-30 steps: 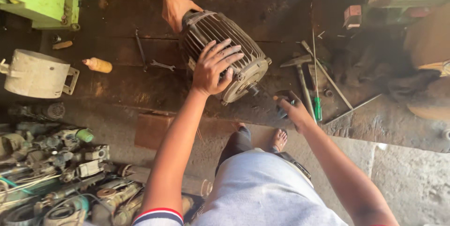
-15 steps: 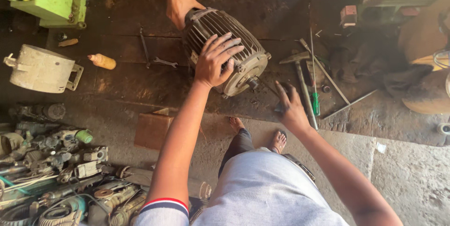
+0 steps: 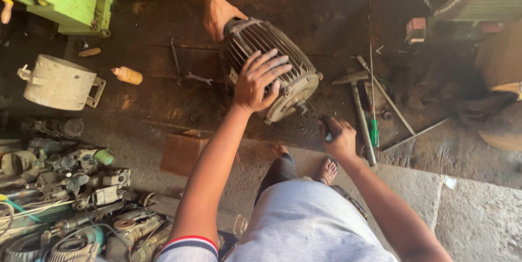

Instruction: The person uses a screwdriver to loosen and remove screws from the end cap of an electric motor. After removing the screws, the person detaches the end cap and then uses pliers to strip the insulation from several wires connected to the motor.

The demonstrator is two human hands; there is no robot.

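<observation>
A grey finned electric motor [image 3: 283,63] lies on its side on the dark workbench [image 3: 163,93]. My left hand [image 3: 260,80] rests flat on the motor's ribbed casing, fingers spread. Near the motor's shaft end, my right hand [image 3: 338,137] is closed around a dark-handled tool [image 3: 327,131], whose tip points toward the shaft. Another person's hand [image 3: 217,14], with bangles at the wrist, presses on the motor's far end.
A hammer [image 3: 359,104], a green-handled screwdriver [image 3: 373,129] and metal rods lie right of the motor. Spanners [image 3: 197,78], an orange bottle [image 3: 126,75] and a grey housing [image 3: 57,82] sit to the left. Motor parts [image 3: 70,186] are piled on the floor at lower left.
My right hand has moved in toward the motor's shaft end with the tool. My left hand has stayed on the casing, and the other person's hand has held its place.
</observation>
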